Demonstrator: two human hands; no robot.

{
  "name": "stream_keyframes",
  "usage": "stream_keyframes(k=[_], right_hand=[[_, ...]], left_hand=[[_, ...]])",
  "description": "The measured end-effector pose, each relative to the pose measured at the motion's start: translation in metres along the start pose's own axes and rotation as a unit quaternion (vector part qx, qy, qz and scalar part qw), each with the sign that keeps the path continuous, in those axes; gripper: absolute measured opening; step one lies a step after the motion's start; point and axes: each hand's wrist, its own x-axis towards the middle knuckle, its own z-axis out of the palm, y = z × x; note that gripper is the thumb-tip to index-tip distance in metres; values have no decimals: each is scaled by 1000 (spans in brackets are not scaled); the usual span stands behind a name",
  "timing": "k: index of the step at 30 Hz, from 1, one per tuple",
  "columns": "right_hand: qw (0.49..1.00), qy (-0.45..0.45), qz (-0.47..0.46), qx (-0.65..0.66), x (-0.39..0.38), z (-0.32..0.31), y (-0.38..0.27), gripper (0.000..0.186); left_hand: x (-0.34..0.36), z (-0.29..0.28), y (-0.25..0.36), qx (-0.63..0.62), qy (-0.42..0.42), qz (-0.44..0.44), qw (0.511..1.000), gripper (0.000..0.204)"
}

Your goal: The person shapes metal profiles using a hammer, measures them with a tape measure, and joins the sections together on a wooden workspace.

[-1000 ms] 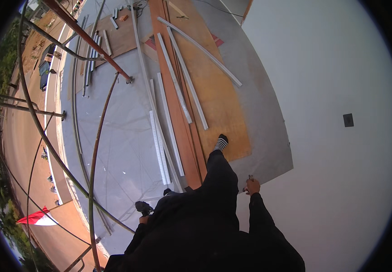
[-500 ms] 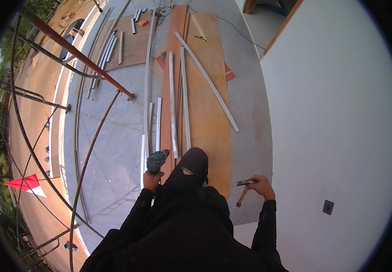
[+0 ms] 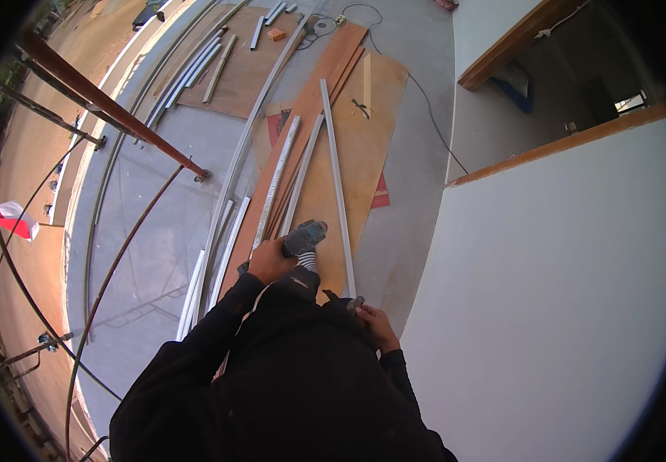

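My left hand [image 3: 271, 262] is closed around a cordless drill [image 3: 304, 239], dark with blue parts, held over my leg and striped sock. My right hand [image 3: 377, 327], lower and to the right, grips a small metal tool [image 3: 354, 306] partly hidden against my dark trousers. Beneath them, long light metal channels [image 3: 333, 177] lie across reddish wooden boards [image 3: 347, 42] and a yellowish plywood sheet [image 3: 387, 112] on the grey floor.
Scaffold poles [image 3: 110, 108] and braces stand along the left edge, with a road [image 3: 29, 262] and red-white flag [image 3: 21, 218] beyond. A white wall [image 3: 540, 269] with a wood-framed opening [image 3: 548, 92] is at right. A cable [image 3: 433, 115] crosses the floor.
My left hand and drill have risen and moved rightward. My right hand has shifted in toward my leg. The view has turned, bringing the wall opening into sight.
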Motion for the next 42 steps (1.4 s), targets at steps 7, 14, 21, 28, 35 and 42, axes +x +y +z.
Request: stream_keyframes(k=[7,14,21,28,35,42], right_hand=[[953,9,-157,-258,89,12,-180,29],[965,6,-106,-241,183,-12,-408,36],[900,30,-234,-367,305,-36,-590,45],[914,18,-287,-287,378,-42,-746,39],[919,-34,-252,-300,486,-37,-863,37],[948,-67,-180,-255,577,2,-996,35]], left_hand=[[142,7,81,-192,-40,14,980,57],[294,41,139,-262,-40,6,964,63],[477,41,249,-326,2,6,945,89],[612,38,336,-396,36,18,918,93],[760,31,346,-385,70,59,918,98],[896,-49,344,-294,69,93,949,94]])
